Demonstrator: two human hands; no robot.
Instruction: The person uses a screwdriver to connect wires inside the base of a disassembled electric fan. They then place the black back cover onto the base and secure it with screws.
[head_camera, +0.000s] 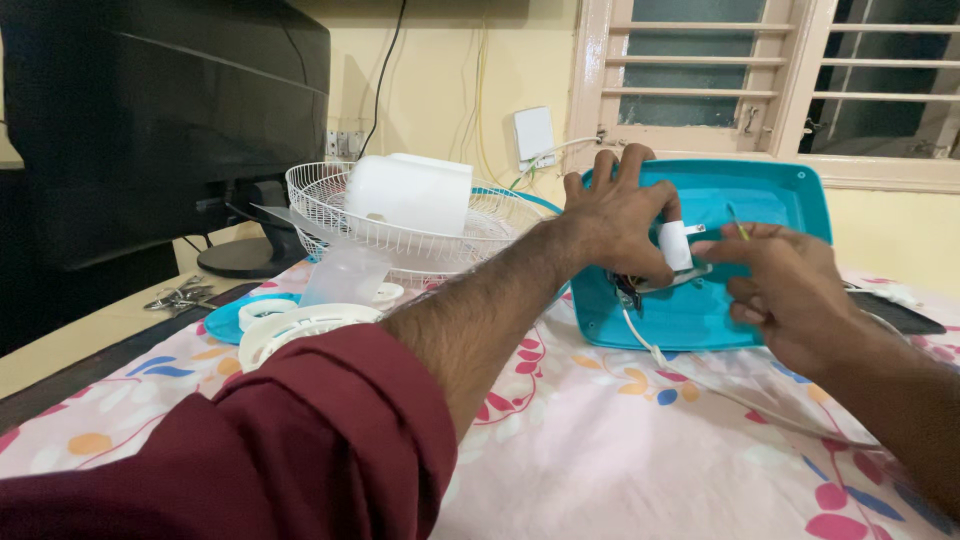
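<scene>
Gripping the teal base (745, 200), both hands (620, 215) meet.

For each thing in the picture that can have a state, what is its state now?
Teal fan base: tilted up on its edge, hollow side toward the person.
Left hand: gripping the base's top edge.
Right hand: pinching a thin wire.
White cord: slack across the cloth.
Wire fan guard: detached, lying dished up.
White motor cover: resting in the guard.
Monitor: dark.
</scene>
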